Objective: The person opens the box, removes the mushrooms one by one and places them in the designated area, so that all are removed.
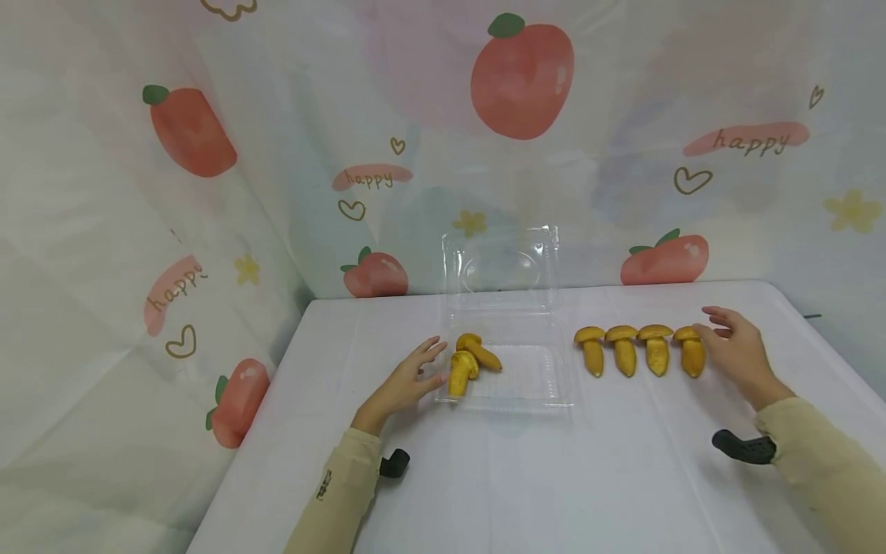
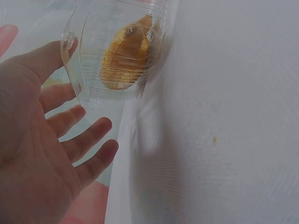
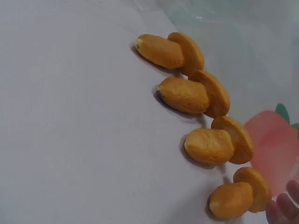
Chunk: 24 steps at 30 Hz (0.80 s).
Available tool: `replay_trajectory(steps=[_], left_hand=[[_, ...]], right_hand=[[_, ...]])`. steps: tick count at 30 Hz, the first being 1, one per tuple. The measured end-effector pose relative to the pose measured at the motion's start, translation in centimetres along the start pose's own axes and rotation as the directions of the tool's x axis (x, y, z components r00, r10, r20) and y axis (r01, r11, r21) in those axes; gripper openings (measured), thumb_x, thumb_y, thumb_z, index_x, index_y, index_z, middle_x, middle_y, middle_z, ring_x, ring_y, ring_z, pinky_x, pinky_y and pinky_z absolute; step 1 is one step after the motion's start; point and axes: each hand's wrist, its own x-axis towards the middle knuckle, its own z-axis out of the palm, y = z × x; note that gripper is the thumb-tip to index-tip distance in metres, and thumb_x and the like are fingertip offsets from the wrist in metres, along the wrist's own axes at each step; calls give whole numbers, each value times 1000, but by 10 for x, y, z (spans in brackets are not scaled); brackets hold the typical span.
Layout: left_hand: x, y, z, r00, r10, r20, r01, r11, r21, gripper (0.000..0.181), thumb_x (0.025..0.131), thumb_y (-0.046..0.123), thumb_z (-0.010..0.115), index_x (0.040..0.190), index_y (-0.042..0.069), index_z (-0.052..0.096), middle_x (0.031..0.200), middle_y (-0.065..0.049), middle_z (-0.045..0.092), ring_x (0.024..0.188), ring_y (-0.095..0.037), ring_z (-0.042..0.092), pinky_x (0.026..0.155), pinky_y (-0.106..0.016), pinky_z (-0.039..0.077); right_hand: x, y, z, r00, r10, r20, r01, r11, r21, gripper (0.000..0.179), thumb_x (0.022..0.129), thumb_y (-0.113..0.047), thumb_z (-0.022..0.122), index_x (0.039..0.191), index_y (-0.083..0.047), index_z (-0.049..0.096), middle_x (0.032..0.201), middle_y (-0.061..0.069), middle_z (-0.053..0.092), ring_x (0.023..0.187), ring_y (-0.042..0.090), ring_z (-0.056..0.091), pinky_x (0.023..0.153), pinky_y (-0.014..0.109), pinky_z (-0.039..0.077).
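Observation:
Two yellow-brown mushrooms (image 1: 477, 354) lie in the left part of a clear plastic clamshell box (image 1: 526, 377), one overlapping the other. My left hand (image 1: 408, 377) is at the box's left side, fingers spread and loosely bent; in the left wrist view the thumb (image 2: 44, 58) overlaps the clear rim. To the right of the box, several more mushrooms (image 1: 625, 354) form a row, caps toward the back wall. My right hand (image 1: 741, 354) is beside the rightmost mushroom (image 1: 692, 354), its fingers relaxed. The right wrist view shows those fingertips (image 3: 282, 207) close to that cap.
The box's transparent lid (image 1: 501, 269) stands raised at the back. Behind the white-covered table (image 1: 540, 485) hangs a cloth (image 1: 429, 92) printed with red fruit. Black curved pieces (image 1: 744, 448) stick out at both wrists.

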Motion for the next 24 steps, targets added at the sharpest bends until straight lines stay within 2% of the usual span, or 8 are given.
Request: replay_trajectory(steps=[4, 7, 9, 11, 14, 18, 21, 24], left_hand=[[0, -1, 0, 1000, -7, 3, 7, 1000, 4, 66, 101, 22, 63, 158, 8, 34, 169, -14, 21, 146, -41, 40, 117, -60, 38], [0, -1, -1, 1000, -10, 5, 10, 1000, 9, 66, 101, 22, 63, 158, 8, 33, 169, -13, 21, 147, -40, 39, 118, -59, 37], [0, -1, -1, 1000, -7, 4, 7, 1000, 11, 66, 101, 22, 63, 159, 8, 33, 170, -13, 20, 147, -40, 39, 118, -59, 37], [1, -1, -1, 1000, -8, 3, 7, 1000, 14, 67, 101, 22, 63, 159, 9, 33, 170, -13, 20, 147, -40, 39, 118, -59, 37], [1, -1, -1, 1000, -4, 3, 4, 1000, 12, 67, 101, 23, 63, 159, 8, 33, 170, -13, 20, 147, -40, 39, 118, -59, 37], [1, -1, 0, 1000, -2, 3, 2, 1000, 5, 66, 101, 21, 63, 158, 7, 33, 169, -14, 21, 146, -41, 40, 117, -60, 37], [1, -1, 0, 1000, 5, 2, -5, 1000, 0, 66, 101, 20, 63, 158, 6, 34, 169, -16, 21, 145, -42, 40, 117, -61, 38], [1, -1, 0, 1000, 12, -1, -12, 1000, -4, 65, 100, 18, 63, 157, 5, 34, 169, -18, 21, 145, -43, 41, 116, -61, 38]], right_hand=[[-4, -10, 5, 999, -47, 8, 47, 999, -1, 63, 108, -35, 39, 155, 5, 28, 155, 37, 30, 134, 54, 33, 102, 64, 44], [-6, -17, 8, 996, -88, 29, 88, 996, -5, 61, 108, -34, 40, 153, 6, 31, 152, 37, 34, 131, 53, 36, 88, 34, 50], [-8, -22, 11, 992, -113, 53, 113, 994, 2, 60, 108, -34, 41, 152, 7, 33, 150, 37, 35, 129, 53, 38, 76, 15, 43], [-10, -27, 13, 987, -136, 80, 136, 991, 12, 60, 108, -34, 42, 151, 8, 34, 149, 38, 36, 128, 53, 38, 68, 5, 36], [-13, -34, 16, 980, -165, 108, 164, 986, 15, 59, 108, -32, 43, 151, 8, 35, 149, 37, 37, 128, 53, 38, 69, 5, 36], [-18, -42, 22, 971, -200, 127, 201, 980, 7, 59, 108, -35, 44, 151, 6, 37, 151, 36, 37, 130, 53, 39, 78, 14, 43], [-21, -49, 27, 962, -240, 128, 239, 971, 21, 58, 108, -35, 45, 149, 6, 40, 150, 35, 39, 129, 52, 40, 79, 8, 43], [-25, -57, 31, 951, -284, 123, 281, 959, 41, 55, 107, -31, 47, 147, 6, 42, 149, 34, 42, 127, 50, 41, 73, -4, 33]])
